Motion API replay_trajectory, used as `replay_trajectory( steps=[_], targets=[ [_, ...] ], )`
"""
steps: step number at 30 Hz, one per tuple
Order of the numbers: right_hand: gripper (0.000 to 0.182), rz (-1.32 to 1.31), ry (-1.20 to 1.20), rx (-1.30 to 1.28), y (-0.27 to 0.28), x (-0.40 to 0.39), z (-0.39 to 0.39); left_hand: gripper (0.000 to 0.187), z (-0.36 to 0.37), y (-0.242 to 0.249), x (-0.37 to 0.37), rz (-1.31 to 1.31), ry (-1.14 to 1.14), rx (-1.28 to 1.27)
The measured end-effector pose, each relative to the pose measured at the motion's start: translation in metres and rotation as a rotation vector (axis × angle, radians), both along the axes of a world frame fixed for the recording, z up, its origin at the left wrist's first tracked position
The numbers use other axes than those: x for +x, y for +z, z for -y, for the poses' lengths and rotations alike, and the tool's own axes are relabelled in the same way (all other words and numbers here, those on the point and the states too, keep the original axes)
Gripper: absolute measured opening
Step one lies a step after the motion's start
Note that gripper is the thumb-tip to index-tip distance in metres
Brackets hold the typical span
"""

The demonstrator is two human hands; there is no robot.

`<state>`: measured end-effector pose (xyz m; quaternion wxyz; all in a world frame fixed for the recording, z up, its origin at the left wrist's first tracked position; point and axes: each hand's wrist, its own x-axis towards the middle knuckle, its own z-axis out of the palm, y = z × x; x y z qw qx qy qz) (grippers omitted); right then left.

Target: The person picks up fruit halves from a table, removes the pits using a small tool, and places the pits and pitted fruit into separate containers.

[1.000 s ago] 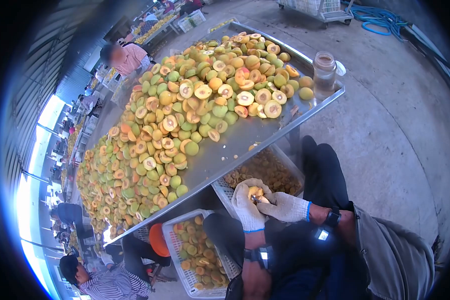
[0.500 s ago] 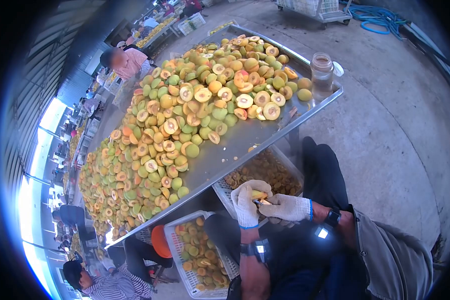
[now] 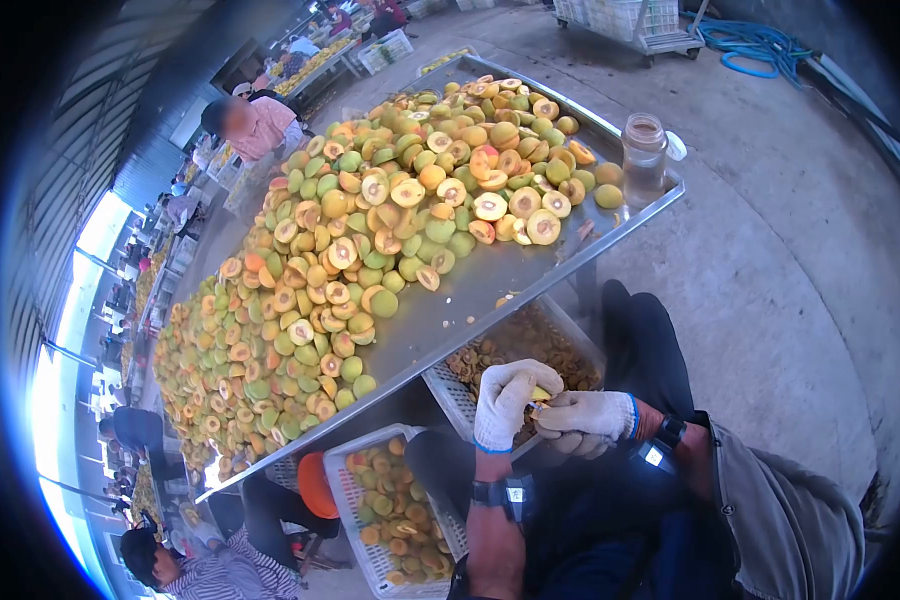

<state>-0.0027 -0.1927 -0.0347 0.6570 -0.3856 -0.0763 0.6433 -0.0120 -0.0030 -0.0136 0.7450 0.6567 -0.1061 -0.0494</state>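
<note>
My left hand [image 3: 510, 402], in a whitish knit glove, is closed around a yellow-green peach half [image 3: 539, 393]. Beside it my gloved right hand [image 3: 584, 420] is closed, with thumb and fingers pressed toward the fruit. A small metal tool [image 3: 538, 406] shows in part between the hands; the right fingers hide most of it. Both hands are above a white crate [image 3: 450, 393] holding brown pits and scraps [image 3: 530, 345]. Ahead, a large heap of halved peaches [image 3: 370, 220] covers much of a metal table [image 3: 510, 277].
A lidless jar of clear liquid [image 3: 645, 160] stands at the table's right corner. Another crate [image 3: 340, 480] of peach halves is low to my left, next to an orange bucket [image 3: 316, 485]. A person in stripes [image 3: 220, 570] sits nearby; another [image 3: 260, 125] is across the table.
Both hands have shifted slightly to the right and remain close together at the peach half. The view has moved slightly. The heap looks the same.
</note>
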Motion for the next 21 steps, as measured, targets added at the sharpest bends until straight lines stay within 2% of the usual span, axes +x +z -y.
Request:
replay_trajectory(
  steps=[3,6,8,9,11,14,15,17,18,19,20,21],
  targets=[
    [0.036,-0.106,0.010,0.070,-0.006,-0.001,0.004,0.046,0.000,0.001,0.001,-0.013,-0.045,0.069],
    [0.036,-0.128,0.012,0.084,-0.005,-0.001,0.005,0.044,0.000,-0.003,0.002,0.026,-0.100,-0.008],
    [0.037,-0.119,0.011,0.081,-0.004,-0.002,0.003,0.047,0.006,-0.006,-0.002,-0.003,-0.059,-0.217],
    [0.037,-0.121,0.016,0.084,-0.002,-0.002,0.002,0.047,0.010,-0.013,-0.005,0.000,-0.057,-0.218],
    [0.038,-0.122,0.022,0.085,-0.002,-0.004,0.001,0.050,0.015,-0.036,-0.011,-0.173,-0.040,-0.707],
    [0.036,-0.160,0.007,0.107,-0.001,-0.006,0.000,0.052,0.012,-0.044,-0.014,-0.295,-0.038,-0.838],
    [0.040,-0.147,0.031,0.103,0.005,-0.005,-0.001,0.052,0.012,-0.039,-0.015,-0.290,-0.036,-0.837],
    [0.045,-0.131,0.058,0.102,0.008,-0.005,-0.003,0.029,0.015,-0.026,-0.018,-0.384,0.212,-0.863],
    [0.047,-0.168,-0.003,0.128,0.005,-0.005,-0.002,0.029,0.013,-0.023,-0.020,-0.382,0.214,-0.862],
    [0.049,-0.204,-0.065,0.154,0.004,-0.005,-0.002,0.012,0.007,-0.019,-0.021,-0.172,0.418,-0.472],
    [0.049,-0.203,-0.068,0.156,0.007,-0.005,-0.004,0.009,-0.001,-0.016,-0.023,0.040,0.599,-0.074],
    [0.052,-0.078,-0.128,0.049,0.011,-0.004,-0.006,0.032,-0.023,-0.025,-0.024,0.004,0.659,-0.202]
  ],
)
